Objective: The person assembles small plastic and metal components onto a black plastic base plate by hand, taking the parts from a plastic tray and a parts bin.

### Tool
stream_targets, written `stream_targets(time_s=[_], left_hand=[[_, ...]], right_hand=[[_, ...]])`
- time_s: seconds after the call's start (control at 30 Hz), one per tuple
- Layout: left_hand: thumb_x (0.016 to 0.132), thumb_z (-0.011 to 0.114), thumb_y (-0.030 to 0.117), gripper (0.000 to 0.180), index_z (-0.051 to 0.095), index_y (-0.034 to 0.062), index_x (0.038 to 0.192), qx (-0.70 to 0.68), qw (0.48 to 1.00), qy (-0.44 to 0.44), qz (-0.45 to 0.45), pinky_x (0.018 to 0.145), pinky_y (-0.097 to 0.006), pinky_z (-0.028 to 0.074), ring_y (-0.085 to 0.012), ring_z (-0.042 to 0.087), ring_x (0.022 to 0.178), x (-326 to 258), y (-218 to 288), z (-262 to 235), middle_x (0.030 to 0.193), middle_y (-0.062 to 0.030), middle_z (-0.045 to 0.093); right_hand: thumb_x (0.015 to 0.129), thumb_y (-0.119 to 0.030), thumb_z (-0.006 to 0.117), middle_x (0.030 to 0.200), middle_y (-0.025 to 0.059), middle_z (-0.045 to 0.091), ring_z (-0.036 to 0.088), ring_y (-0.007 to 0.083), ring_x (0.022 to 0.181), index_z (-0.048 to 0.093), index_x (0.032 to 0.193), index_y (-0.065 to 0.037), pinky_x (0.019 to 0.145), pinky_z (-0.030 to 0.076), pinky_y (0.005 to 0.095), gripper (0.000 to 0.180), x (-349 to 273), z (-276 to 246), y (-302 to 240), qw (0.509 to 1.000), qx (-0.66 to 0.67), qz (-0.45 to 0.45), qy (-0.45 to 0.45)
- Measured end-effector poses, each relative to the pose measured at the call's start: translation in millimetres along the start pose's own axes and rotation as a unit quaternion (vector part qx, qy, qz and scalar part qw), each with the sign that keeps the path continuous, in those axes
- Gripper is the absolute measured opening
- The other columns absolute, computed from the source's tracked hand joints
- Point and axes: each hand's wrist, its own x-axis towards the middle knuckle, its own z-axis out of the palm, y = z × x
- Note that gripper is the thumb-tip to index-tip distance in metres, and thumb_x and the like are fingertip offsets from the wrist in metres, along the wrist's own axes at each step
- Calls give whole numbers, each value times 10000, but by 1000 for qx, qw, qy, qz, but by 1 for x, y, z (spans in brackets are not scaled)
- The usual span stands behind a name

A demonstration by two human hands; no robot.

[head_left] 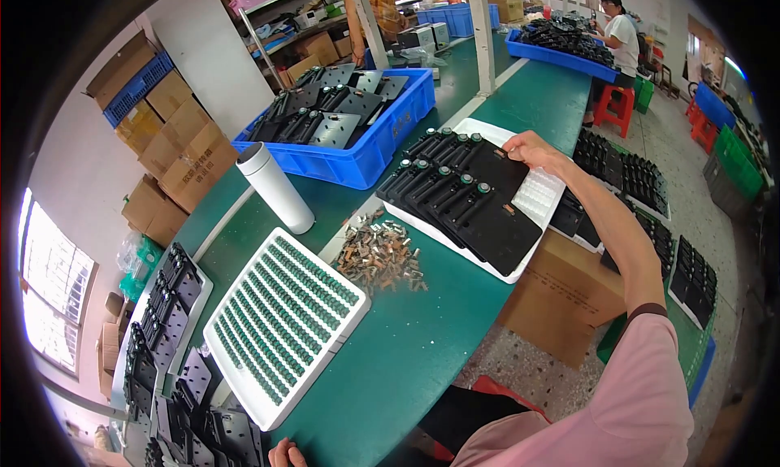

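Note:
My right hand [532, 150] reaches over a white tray [540, 192] and is closed on the far right edge of a flat black plate [497, 168]. Several such plates overlap in two rows there, each with a black cylindrical part and a round, shiny end. My left hand [286, 453] shows only a few fingers at the lower edge; the rest is cut off. Nearest to it is a white tray [345, 325] with rows of small green round pieces [280, 321]. Between the two trays lies a loose pile of small metal pieces [380, 254].
A white cylindrical bottle [276, 189] stands by a blue crate [357, 165] of black plates. More plates [195, 386] lie at the lower left. Filled trays [695, 280] and a cardboard box [561, 296] are at the right. A co-worker [619, 40] is beside another blue crate [561, 59].

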Motion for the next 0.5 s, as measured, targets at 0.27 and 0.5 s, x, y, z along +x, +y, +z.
stream_targets(time_s=[0.27,0.5], left_hand=[[995,611,171,222,695,-29,1044,-44,999,8,17,707,-362,499,-262,615,774,5,0,2,916,-145,673],[1002,613,196,235,700,-15,1054,-40,999,0,-7,723,-367,502,-263,619,789,2,-1,4,930,-142,675]], right_hand=[[874,-4,604,862,71,670,582,157,718,714,1057,37,595,437,317,218,-5,1,-4,999,10,17,35],[830,-84,655,1045,148,739,685,234,972,741,1059,10,870,517,336,262,-3,0,4,980,-45,-71,182]])
